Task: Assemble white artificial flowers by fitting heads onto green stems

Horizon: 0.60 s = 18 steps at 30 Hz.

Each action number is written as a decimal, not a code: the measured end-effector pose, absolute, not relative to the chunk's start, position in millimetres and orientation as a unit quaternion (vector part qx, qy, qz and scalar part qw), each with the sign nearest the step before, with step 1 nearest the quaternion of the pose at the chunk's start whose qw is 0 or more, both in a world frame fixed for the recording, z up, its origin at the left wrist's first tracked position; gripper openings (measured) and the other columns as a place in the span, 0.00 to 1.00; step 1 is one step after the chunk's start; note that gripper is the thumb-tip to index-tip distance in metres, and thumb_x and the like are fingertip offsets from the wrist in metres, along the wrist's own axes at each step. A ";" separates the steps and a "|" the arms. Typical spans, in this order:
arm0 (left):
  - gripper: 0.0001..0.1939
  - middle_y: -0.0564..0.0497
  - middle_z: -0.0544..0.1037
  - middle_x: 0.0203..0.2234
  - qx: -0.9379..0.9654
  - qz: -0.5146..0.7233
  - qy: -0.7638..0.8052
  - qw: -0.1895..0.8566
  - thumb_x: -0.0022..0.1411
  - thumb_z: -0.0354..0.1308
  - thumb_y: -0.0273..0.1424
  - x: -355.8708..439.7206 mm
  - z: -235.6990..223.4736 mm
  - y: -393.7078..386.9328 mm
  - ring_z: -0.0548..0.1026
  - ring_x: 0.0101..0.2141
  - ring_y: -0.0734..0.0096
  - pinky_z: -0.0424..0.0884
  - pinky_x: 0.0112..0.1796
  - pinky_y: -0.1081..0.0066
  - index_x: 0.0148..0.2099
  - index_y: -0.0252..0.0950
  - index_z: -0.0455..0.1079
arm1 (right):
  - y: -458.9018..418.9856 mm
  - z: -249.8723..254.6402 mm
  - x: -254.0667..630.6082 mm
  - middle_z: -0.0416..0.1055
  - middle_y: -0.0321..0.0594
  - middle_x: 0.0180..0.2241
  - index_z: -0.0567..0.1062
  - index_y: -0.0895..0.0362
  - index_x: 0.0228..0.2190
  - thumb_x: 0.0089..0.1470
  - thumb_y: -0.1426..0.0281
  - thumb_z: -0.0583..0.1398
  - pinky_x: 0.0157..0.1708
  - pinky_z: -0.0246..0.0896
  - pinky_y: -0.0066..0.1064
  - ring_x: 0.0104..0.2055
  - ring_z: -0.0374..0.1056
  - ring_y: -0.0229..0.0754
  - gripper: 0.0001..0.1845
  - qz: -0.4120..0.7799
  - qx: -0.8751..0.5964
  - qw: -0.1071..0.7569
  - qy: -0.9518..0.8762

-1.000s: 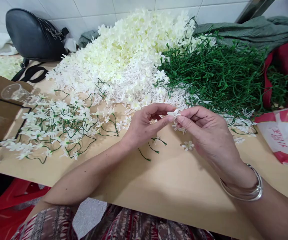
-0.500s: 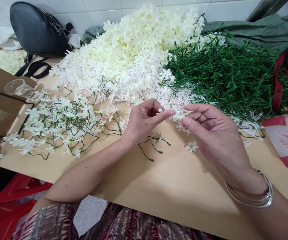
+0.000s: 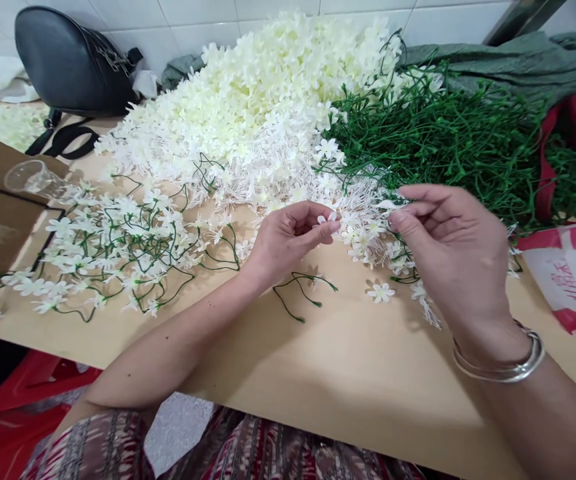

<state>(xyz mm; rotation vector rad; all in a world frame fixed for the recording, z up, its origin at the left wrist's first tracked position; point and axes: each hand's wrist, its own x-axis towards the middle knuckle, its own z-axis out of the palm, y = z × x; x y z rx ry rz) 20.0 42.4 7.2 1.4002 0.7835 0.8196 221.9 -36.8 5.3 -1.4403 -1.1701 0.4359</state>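
My left hand (image 3: 288,237) is closed in a pinch, with a small white artificial flower (image 3: 327,218) showing between thumb and forefinger. To its right, my right hand (image 3: 461,247) pinches another white artificial flower (image 3: 391,205), seen edge-on at the fingertips. A gap separates the two hands. Below them on the table lie a few green plastic stems (image 3: 298,297) and a single loose white blossom (image 3: 381,293). Assembled flowers on green stems (image 3: 133,247) are spread to the left of my left hand.
A tall heap of cream-white blossoms (image 3: 268,87) fills the back, with a pile of green stems (image 3: 448,140) at its right. A black bag (image 3: 68,63), a clear plastic cup (image 3: 31,177) and a cardboard box (image 3: 3,220) stand left. A red-and-white packet (image 3: 571,277) lies right.
My right hand has moved right and slightly up, away from my left hand, with a white flower at its fingertips. My left hand keeps its pinch, nearly still. The view has shifted slightly.
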 end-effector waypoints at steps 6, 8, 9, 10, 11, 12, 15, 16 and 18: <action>0.11 0.52 0.82 0.31 0.584 0.353 0.391 0.617 0.65 0.68 0.35 19.3 3.4 44.5 0.84 0.34 0.73 0.73 0.32 0.78 0.46 0.35 0.76 | -45.9 17.2 216.1 0.82 0.38 0.37 0.83 0.46 0.39 0.64 0.70 0.66 0.44 0.72 0.45 0.41 0.78 0.49 0.06 0.015 -0.617 0.508 -0.601; 0.11 0.52 0.83 0.30 0.576 0.350 0.386 0.630 0.65 0.69 0.36 19.4 3.0 43.9 0.85 0.34 0.72 0.74 0.32 0.77 0.44 0.35 0.75 | -47.6 14.6 209.3 0.83 0.36 0.37 0.83 0.46 0.41 0.62 0.71 0.68 0.43 0.74 0.44 0.40 0.79 0.48 0.07 0.058 -0.605 0.521 -0.599; 0.12 0.52 0.83 0.30 0.572 0.351 0.382 0.635 0.64 0.70 0.37 19.6 3.0 43.4 0.85 0.34 0.72 0.74 0.32 0.77 0.43 0.35 0.74 | -47.9 12.5 206.3 0.84 0.35 0.38 0.83 0.46 0.42 0.61 0.72 0.69 0.43 0.74 0.43 0.40 0.80 0.47 0.09 0.084 -0.604 0.528 -0.592; 0.14 0.52 0.83 0.30 0.571 0.353 0.379 0.637 0.63 0.71 0.39 19.8 3.1 42.7 0.84 0.34 0.72 0.74 0.32 0.76 0.42 0.35 0.74 | -48.0 10.3 203.9 0.84 0.35 0.38 0.83 0.46 0.42 0.60 0.71 0.69 0.42 0.75 0.43 0.40 0.80 0.47 0.09 0.106 -0.603 0.532 -0.585; 0.16 0.52 0.83 0.30 0.570 0.355 0.378 0.637 0.62 0.72 0.41 20.2 3.4 41.8 0.84 0.33 0.72 0.74 0.32 0.76 0.41 0.35 0.73 | -48.0 8.3 202.0 0.84 0.34 0.38 0.84 0.46 0.41 0.59 0.72 0.70 0.42 0.75 0.42 0.39 0.80 0.46 0.09 0.123 -0.602 0.534 -0.580; 0.18 0.52 0.83 0.30 0.571 0.359 0.377 0.634 0.60 0.73 0.42 20.6 3.8 40.8 0.83 0.33 0.73 0.74 0.32 0.76 0.40 0.35 0.73 | -48.0 6.6 200.5 0.84 0.33 0.37 0.84 0.45 0.39 0.59 0.72 0.70 0.40 0.75 0.41 0.38 0.80 0.46 0.08 0.134 -0.599 0.536 -0.579; 0.20 0.53 0.82 0.29 0.580 0.367 0.382 0.619 0.56 0.75 0.44 21.9 5.7 36.7 0.82 0.31 0.74 0.74 0.33 0.76 0.38 0.35 0.75 | -48.6 4.6 197.6 0.83 0.32 0.34 0.83 0.44 0.35 0.59 0.73 0.70 0.37 0.73 0.39 0.36 0.79 0.44 0.08 0.151 -0.586 0.541 -0.584; 0.20 0.52 0.82 0.29 0.584 0.365 0.384 0.615 0.56 0.76 0.44 22.4 6.4 35.0 0.81 0.32 0.75 0.74 0.33 0.76 0.38 0.35 0.75 | -48.9 4.7 197.0 0.82 0.32 0.34 0.83 0.45 0.35 0.59 0.73 0.69 0.37 0.72 0.39 0.36 0.78 0.44 0.09 0.155 -0.582 0.542 -0.586; 0.20 0.51 0.83 0.30 0.588 0.354 0.390 0.613 0.56 0.76 0.44 23.4 7.7 31.5 0.81 0.32 0.75 0.73 0.32 0.76 0.39 0.35 0.77 | -49.7 5.1 195.9 0.81 0.32 0.34 0.83 0.46 0.34 0.59 0.74 0.69 0.37 0.71 0.39 0.37 0.77 0.44 0.08 0.158 -0.578 0.541 -0.591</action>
